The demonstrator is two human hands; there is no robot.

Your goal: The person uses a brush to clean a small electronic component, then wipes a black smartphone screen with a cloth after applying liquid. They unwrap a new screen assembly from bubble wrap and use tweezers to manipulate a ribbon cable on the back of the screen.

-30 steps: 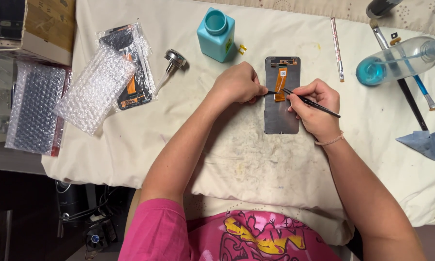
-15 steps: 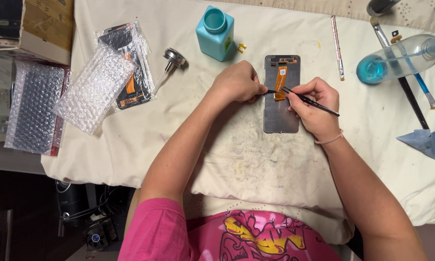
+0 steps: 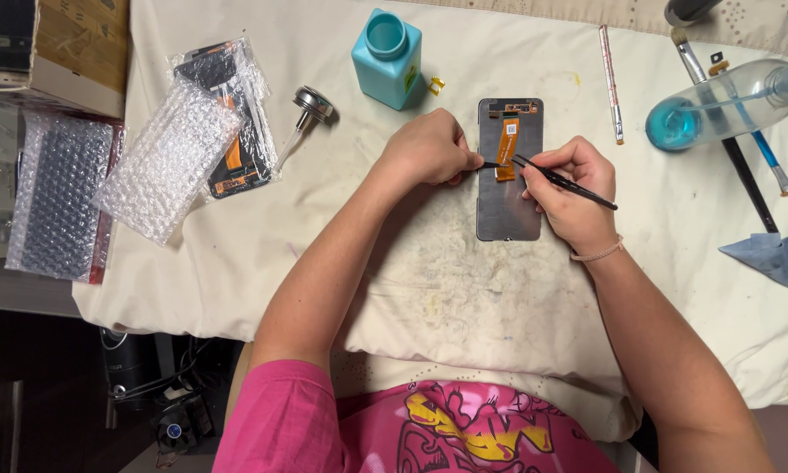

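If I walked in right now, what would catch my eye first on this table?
Probably the two hands meeting at mid-table over a grey phone screen panel with an orange ribbon cable: the right hand holds black tweezers to it, the left hand steadies its edge. Next, the teal bottle just behind, and bubble wrap to the left.

Bright, even overhead light; sharp focus, soft shadows.

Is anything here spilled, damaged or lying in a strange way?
The clear bottle lies on its side near the brushes, though no liquid shows outside it. The cloth is stained under the hands. Nothing looks broken.
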